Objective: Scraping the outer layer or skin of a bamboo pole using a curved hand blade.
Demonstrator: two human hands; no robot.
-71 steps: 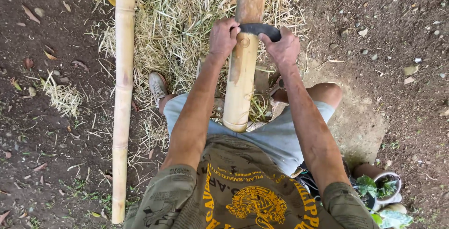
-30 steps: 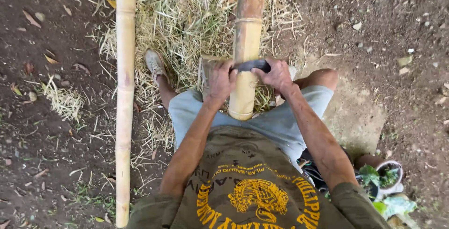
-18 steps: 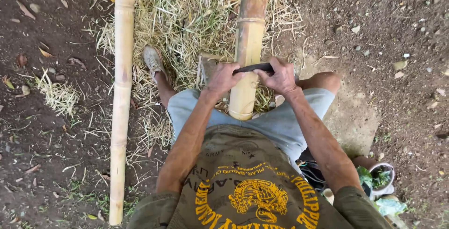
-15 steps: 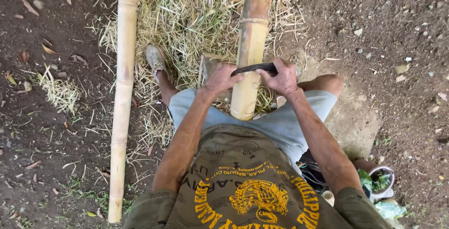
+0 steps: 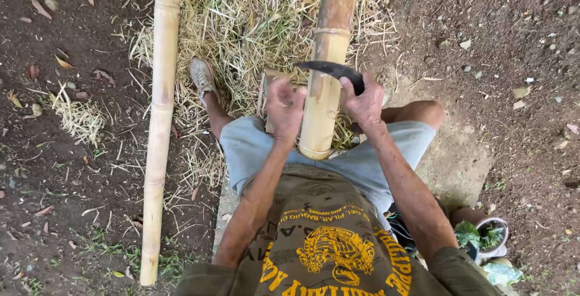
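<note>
I sit on the ground with a thick bamboo pole [image 5: 329,42] between my knees, its cut end near my lap. My right hand [image 5: 364,101] grips one end of a dark curved blade [image 5: 323,67] that lies across the pole just below a node. My left hand [image 5: 284,104] is off the blade, fingers loosely apart, right beside the pole's left side; the blade's left end sticks out free above it. A pile of pale straw-like shavings [image 5: 248,12] covers the ground under the pole.
A second, paler bamboo pole [image 5: 160,127] lies on the dirt to my left, parallel to the first. My left foot in a worn shoe [image 5: 202,75] rests by the shavings. A small potted plant [image 5: 486,235] stands at my right hip. A wooden block [image 5: 266,87] sits under the pole.
Both hands pulled the blade toward me along the pole, then back up a little. My left hand has let go of the blade's left end; the right hand still holds it.
</note>
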